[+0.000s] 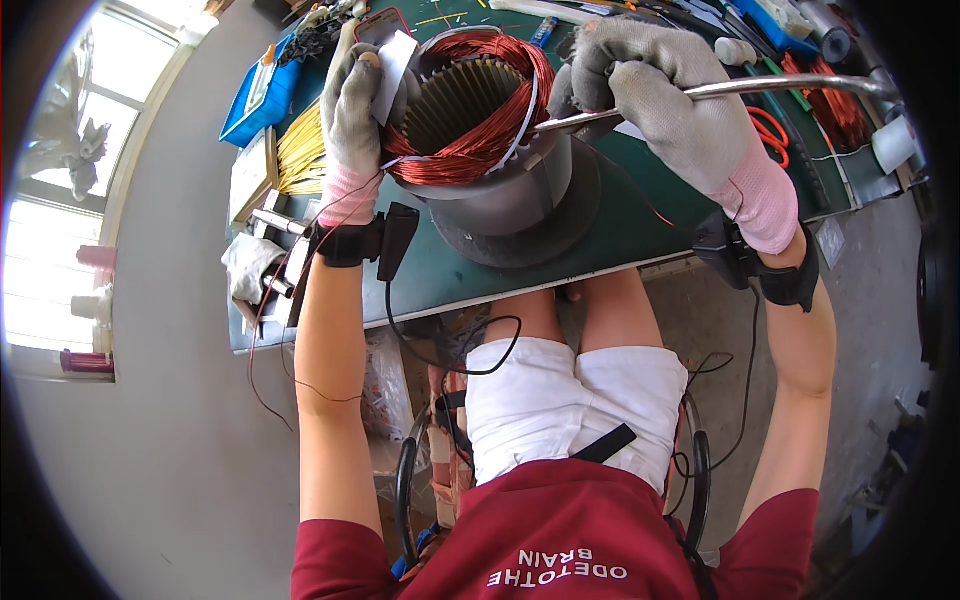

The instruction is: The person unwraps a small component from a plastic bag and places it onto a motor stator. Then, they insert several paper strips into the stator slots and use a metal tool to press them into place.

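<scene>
A motor stator (pixel 465 105) with red copper windings (pixel 480 165) stands on a round dark grey base (pixel 520 235) near the table's front. My left hand (pixel 352 115), in a grey glove with a pink cuff, is closed at the stator's left rim. A white slip (pixel 396 72) sits in its grip; part of the fingers is hidden behind it. My right hand (pixel 665 90), gloved alike, is wrapped round a curved metal rod (pixel 770 86). The rod's thin end reaches the right side of the windings. A white tie (pixel 527 115) loops round the windings there.
On the green table (pixel 640 220), a blue bin (pixel 262 98) and yellow strips (pixel 300 150) lie to the left. Far right are red-handled pliers or scissors (pixel 768 132), red wire bundles (pixel 840 112) and a white spool (pixel 893 146). Loose red wires and black cables hang by my forearms.
</scene>
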A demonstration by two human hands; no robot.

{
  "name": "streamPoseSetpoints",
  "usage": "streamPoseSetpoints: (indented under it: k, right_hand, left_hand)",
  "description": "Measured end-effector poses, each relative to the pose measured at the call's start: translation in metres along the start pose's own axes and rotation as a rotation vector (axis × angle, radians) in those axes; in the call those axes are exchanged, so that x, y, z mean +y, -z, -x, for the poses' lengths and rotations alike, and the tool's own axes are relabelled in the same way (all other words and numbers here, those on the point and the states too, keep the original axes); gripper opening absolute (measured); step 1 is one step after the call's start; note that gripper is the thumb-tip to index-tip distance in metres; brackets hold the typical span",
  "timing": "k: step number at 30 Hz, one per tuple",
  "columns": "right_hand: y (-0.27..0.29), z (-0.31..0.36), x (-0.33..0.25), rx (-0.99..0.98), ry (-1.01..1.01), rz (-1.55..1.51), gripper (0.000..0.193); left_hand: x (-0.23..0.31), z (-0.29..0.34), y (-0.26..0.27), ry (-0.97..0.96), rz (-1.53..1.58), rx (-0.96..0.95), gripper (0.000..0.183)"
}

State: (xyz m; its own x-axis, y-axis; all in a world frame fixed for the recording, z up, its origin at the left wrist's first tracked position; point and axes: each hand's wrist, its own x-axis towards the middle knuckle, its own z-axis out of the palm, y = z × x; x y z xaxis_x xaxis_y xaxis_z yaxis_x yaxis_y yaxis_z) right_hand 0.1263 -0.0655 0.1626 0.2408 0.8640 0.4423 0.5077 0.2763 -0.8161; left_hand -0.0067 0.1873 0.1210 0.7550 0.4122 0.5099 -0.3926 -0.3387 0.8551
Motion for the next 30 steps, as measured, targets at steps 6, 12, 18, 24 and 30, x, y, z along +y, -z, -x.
streamPoseSetpoints:
  k: [6,12,18,24,30]
  right_hand:
    - [-0.010,0.010,0.015,0.118,0.076,-0.105,0.018]
    - [-0.014,0.014,0.016,0.146,0.079,0.068,0.017]
    - [-0.017,0.019,0.028,0.222,0.231,-0.008,0.019]
    - [-0.025,-0.010,0.025,0.133,0.297,0.089,0.013]
    - [0.010,-0.098,-0.003,-0.447,0.232,0.368,0.029]
  left_hand:
    - [0.010,0.002,-0.009,0.018,-0.041,0.009,0.032]
    - [-0.002,0.000,0.002,0.016,0.075,-0.008,0.027]
    - [-0.008,-0.003,0.003,-0.005,0.151,-0.014,0.025]
    - [-0.007,0.000,0.006,-0.019,0.105,-0.013,0.026]
    - [0.003,0.000,-0.010,0.024,0.115,0.027,0.027]
